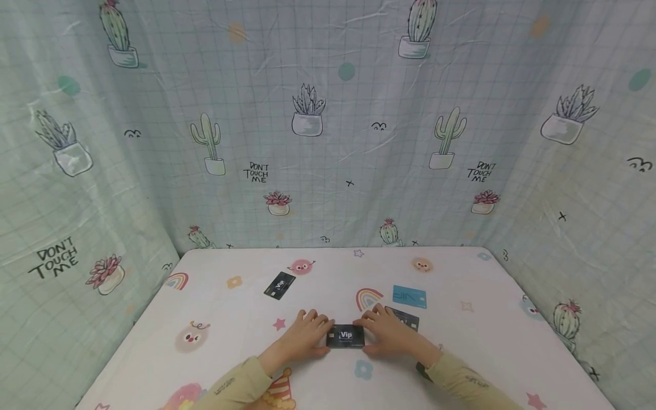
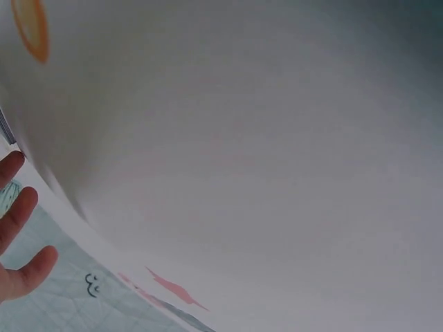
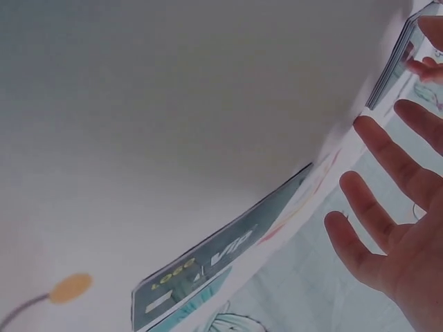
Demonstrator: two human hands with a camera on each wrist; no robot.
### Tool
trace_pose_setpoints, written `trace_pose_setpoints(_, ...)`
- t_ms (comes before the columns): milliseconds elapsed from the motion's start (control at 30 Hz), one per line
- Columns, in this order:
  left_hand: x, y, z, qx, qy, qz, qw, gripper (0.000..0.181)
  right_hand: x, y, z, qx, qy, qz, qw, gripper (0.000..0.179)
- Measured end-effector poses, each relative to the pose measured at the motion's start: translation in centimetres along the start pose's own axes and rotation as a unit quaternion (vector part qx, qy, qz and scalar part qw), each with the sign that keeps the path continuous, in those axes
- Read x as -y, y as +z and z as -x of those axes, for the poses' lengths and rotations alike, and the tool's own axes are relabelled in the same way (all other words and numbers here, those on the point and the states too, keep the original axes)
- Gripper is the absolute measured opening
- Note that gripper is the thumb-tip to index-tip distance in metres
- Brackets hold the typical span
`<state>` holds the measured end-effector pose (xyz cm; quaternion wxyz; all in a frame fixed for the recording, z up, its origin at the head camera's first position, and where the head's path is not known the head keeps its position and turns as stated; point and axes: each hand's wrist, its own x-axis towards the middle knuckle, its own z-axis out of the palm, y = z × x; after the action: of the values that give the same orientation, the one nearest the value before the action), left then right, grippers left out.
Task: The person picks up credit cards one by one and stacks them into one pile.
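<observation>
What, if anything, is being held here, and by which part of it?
A small stack of dark cards, held by its two short ends: the left grip at the left end, the right grip at the right.

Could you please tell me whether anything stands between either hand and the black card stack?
Nothing visible does: the left hand and right hand are at opposite ends of the black card stack; the blue card lies beyond.

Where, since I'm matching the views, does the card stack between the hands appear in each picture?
Head: the card stack lies low, just right of centre.
Left wrist: only a sliver at the left edge, above mid-height.
Right wrist: near the upper right corner.
Shared landmark: the patterned curtain.
</observation>
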<state>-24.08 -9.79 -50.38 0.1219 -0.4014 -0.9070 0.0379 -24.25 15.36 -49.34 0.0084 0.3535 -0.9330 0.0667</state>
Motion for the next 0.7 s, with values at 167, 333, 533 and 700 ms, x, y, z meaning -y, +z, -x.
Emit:
trace_pose_setpoints(167,0.0,0.1,0.3,-0.009,-0.005,-0.015,0.9998,0.056,0.1,-0.6,-0.2,-0.007,-0.005,0.003,1.0000,0.051)
trace_pose_setpoints(333,0.1,0.0,0.6,-0.027,-0.004,-0.019,0.9994,0.055,0.2,-0.8,-0.5,-0.011,-0.009,0.010,0.9999,0.047)
trace_pose_setpoints(533,0.5,-0.5,0.9,-0.042,-0.012,-0.019,0.9988,0.048,0.5,-1.2,-1.5,-0.018,-0.007,0.014,0.9997,0.043)
trace_pose_setpoints(700,0.9,-0.9,1.1,-0.046,-0.029,-0.023,0.9983,0.040,0.8,-1.6,-2.7,-0.014,0.002,0.006,0.9999,0.039)
